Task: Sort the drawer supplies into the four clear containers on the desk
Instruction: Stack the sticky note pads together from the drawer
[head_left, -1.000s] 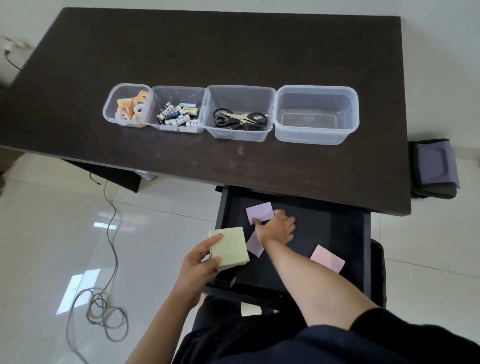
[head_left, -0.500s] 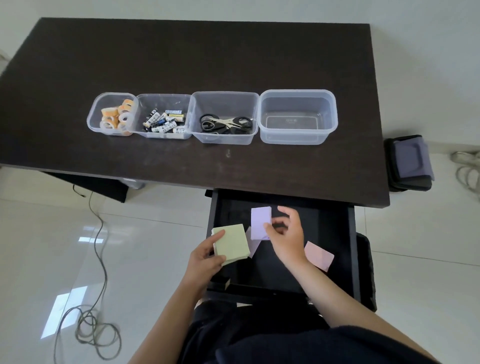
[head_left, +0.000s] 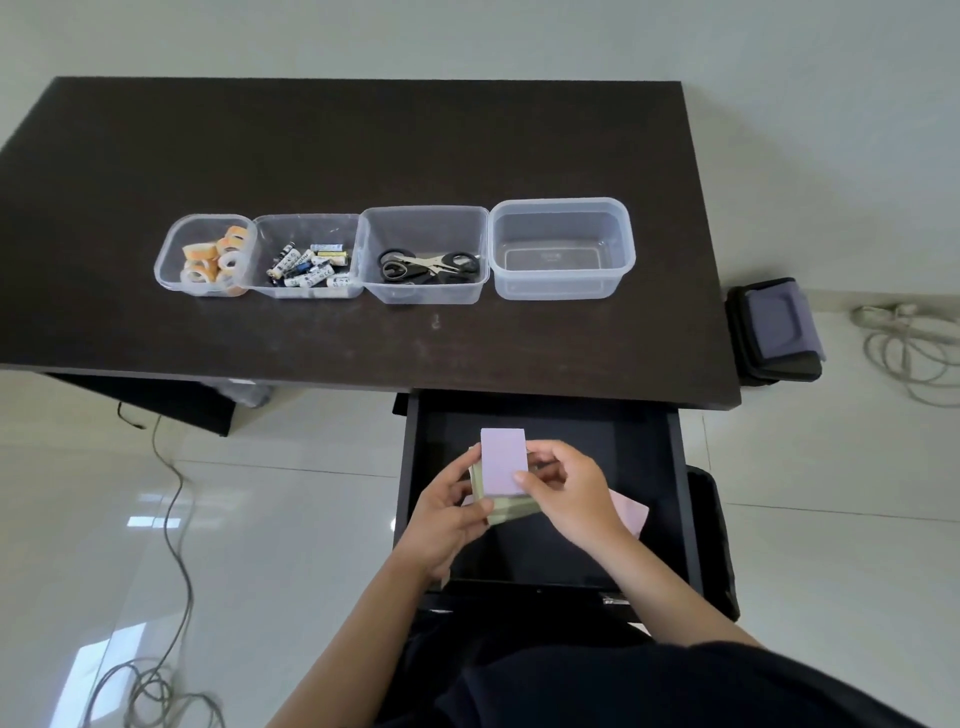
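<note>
lilac sticky pad (head_left: 503, 461) on green pad (head_left: 511, 509), both hands

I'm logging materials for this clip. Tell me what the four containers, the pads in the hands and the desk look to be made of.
Four containers: clear, slightly glossy plastic; contents show through the walls.
Purple pad and green pad: matte paper, seemingly sticky-note blocks; the green one's edge shows stacked sheets.
Desk: dark matte top, likely wood laminate, though the look leaves that open.
</note>
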